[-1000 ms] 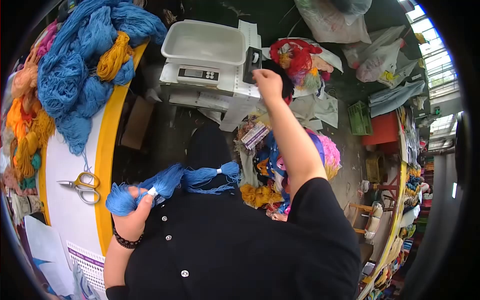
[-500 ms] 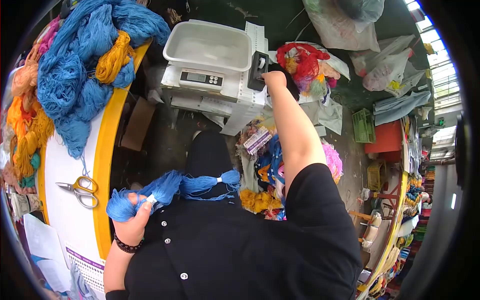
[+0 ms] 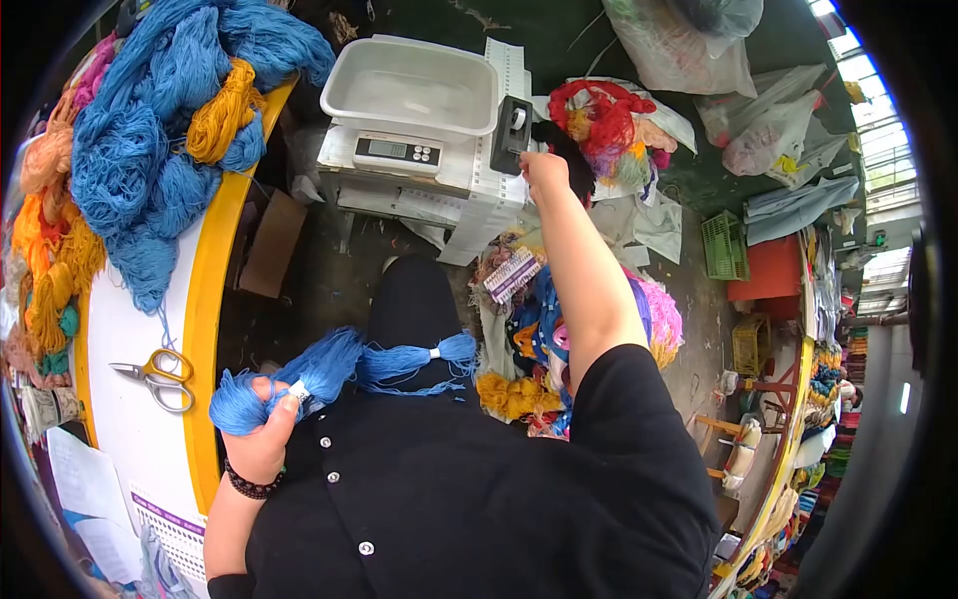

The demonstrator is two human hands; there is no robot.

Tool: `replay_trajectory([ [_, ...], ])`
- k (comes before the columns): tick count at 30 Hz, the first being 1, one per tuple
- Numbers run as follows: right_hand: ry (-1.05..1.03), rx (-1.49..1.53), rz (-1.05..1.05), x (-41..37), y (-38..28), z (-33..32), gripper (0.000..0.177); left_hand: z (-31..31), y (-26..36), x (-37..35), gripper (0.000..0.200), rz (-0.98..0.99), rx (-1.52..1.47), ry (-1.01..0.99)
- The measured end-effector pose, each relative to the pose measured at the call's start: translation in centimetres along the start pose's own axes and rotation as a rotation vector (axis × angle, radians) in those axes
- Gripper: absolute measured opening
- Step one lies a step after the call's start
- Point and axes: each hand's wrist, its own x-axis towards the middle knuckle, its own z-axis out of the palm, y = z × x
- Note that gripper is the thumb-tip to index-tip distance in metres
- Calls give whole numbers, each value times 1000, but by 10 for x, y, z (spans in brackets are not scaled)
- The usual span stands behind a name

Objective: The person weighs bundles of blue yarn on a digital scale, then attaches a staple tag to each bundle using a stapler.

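Observation:
My left hand [image 3: 261,444] is closed around a bundle of blue yarn [image 3: 334,361] with a white band near my thumb. The bundle's tail, bound by a second white band, lies across my dark-trousered leg. My right arm reaches forward, and my right hand [image 3: 547,175] is pinched at the near right edge of a black tape dispenser [image 3: 512,145]. Whatever sits between those fingertips is too small to make out. Left of the dispenser is a digital scale [image 3: 397,152] carrying a white plastic tray [image 3: 409,85].
At the left, a white table with a yellow edge [image 3: 208,329] bears scissors [image 3: 158,379], heaped blue yarn [image 3: 125,150] and an orange-yellow skein [image 3: 228,110]. Multicoloured yarn [image 3: 599,329] is piled below my right arm. Plastic bags [image 3: 768,135] and a green crate [image 3: 725,248] stand farther right.
My right hand has shifted slightly down and back from over the dispenser to its near edge. My left hand keeps its hold on the blue yarn. The view has shifted a little.

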Motion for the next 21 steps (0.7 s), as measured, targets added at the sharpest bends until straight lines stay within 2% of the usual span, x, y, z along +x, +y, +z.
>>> replay_trajectory([
  [3,52,2,-91,2,11,2,8,-1,0,-2,4,-21,-16,13],
  [5,193,-278,-198,7,15,4,12,-1,0,-3,3,-26,-8,16],
  [6,191,-278,-197,9,17,4,12,-1,-1,-2,4,-18,-15,18],
  [8,280,-225,-146,18,25,7,15,-1,-2,-1,4,-14,-20,27],
  [10,305,-398,25,24,27,11,15,-3,-4,0,4,-7,-2,24],
  [11,255,-139,249,20,31,13,17,-1,0,-1,4,-56,-12,78],
  [13,187,-175,72,-11,36,18,14,-7,2,3,4,-4,62,71],
  [14,-36,-65,48,-56,16,31,11,-10,2,4,6,-9,78,85],
  [16,-330,-31,-41,-136,-3,61,12,-12,-4,5,7,-97,-84,136],
  [19,-938,73,-200,-277,-47,82,13,-14,1,10,8,-113,-121,135],
  [21,-1198,127,-395,-327,-51,85,10,-13,4,11,8,-116,-137,149],
])
